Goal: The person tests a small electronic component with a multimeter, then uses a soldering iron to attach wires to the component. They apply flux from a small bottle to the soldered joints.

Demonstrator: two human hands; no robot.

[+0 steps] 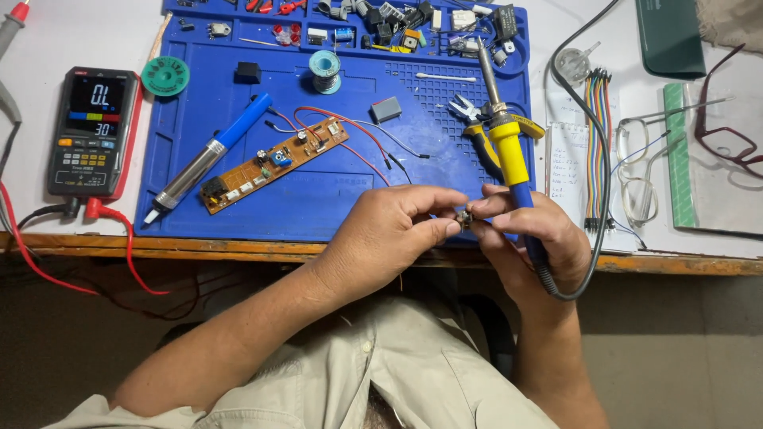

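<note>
My left hand (393, 234) and my right hand (528, 234) meet at the table's front edge, and their fingertips pinch a small dark component (463, 218) between them. My right hand also holds a yellow and blue soldering iron (509, 143), its tip pointing up and away over the blue work mat (318, 191). A brown circuit board (274, 163) with red and black wires lies on the mat to the left of my hands. Next to it lies a blue and silver desoldering pump (214, 151).
A multimeter (94, 131) with red and black leads sits at the left. Solder spool (324, 71), green reel (165, 76), small pliers (477, 127) and several loose parts lie on the mat. Ribbon wires (598, 143), a notepad (568, 167) and glasses (644, 171) lie at the right.
</note>
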